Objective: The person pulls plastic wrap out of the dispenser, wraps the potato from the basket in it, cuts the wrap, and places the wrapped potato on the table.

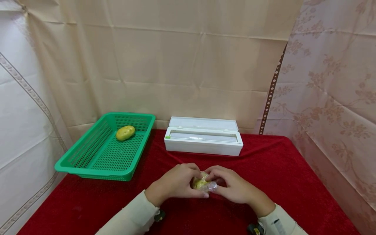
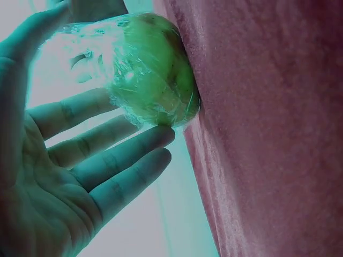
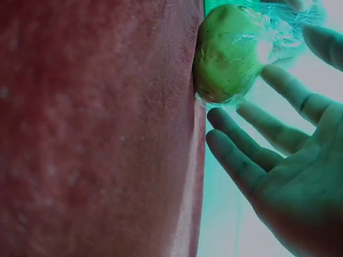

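Observation:
A potato [image 1: 199,183] in clear plastic wrap [image 1: 212,186] rests on the red cloth between the two hands. My left hand [image 1: 184,182] holds it from the left; the left wrist view shows fingertips against the wrapped potato [image 2: 158,69] and the thumb by the gathered film [image 2: 91,48]. From the right, my right hand [image 1: 232,185] holds the potato and bunched wrap, thumb and index finger on either side. In the right wrist view, the index fingertip meets the potato [image 3: 228,56], while the lower fingers are spread beneath it. The far fingertips are partly hidden.
A green plastic basket [image 1: 130,169] stands at the left with one bare potato [image 1: 125,133] inside. Behind the hands is a white wrap dispenser box [image 1: 202,148], lid raised, a roll of film [image 1: 202,136] inside. Red cloth [image 1: 282,182] covers the table; curtains hang behind and beside it.

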`<state>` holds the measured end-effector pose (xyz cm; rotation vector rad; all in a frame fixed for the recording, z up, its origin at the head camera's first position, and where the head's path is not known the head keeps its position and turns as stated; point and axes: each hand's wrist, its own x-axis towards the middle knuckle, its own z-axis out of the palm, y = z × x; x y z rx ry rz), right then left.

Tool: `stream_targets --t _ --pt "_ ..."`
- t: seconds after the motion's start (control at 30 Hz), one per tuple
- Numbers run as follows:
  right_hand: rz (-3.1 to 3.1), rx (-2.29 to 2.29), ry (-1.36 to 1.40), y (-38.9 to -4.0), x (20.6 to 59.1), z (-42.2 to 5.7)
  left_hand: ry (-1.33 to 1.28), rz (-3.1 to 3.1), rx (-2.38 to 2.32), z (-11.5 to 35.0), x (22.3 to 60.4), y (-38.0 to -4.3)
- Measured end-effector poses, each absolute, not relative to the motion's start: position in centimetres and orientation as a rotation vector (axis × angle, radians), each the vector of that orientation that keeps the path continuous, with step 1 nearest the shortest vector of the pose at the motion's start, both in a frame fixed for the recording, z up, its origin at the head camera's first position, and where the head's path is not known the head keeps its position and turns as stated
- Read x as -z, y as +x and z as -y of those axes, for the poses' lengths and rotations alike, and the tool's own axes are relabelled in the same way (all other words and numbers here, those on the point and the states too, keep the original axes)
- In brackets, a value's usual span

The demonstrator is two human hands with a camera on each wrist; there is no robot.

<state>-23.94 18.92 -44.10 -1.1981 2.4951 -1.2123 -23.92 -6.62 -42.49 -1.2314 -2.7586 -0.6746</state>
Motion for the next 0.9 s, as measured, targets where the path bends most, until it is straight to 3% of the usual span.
stream_targets --t 0.47,0.67,0.9 --pt "-2.578 1.244 -1.048 -24.2 44.4 -18.3 -1.156 2.708 0.658 6.2 42.8 -24.1" --pt "-2.640 1.266 -0.878 -24.2 44.6 -18.0 -1.008 2.716 0.642 5.9 43.4 -24.0" --pt "-2.718 1.324 -0.758 -24.2 44.8 -17.8 -0.818 2.776 0.937 5.5 43.6 -24.1"
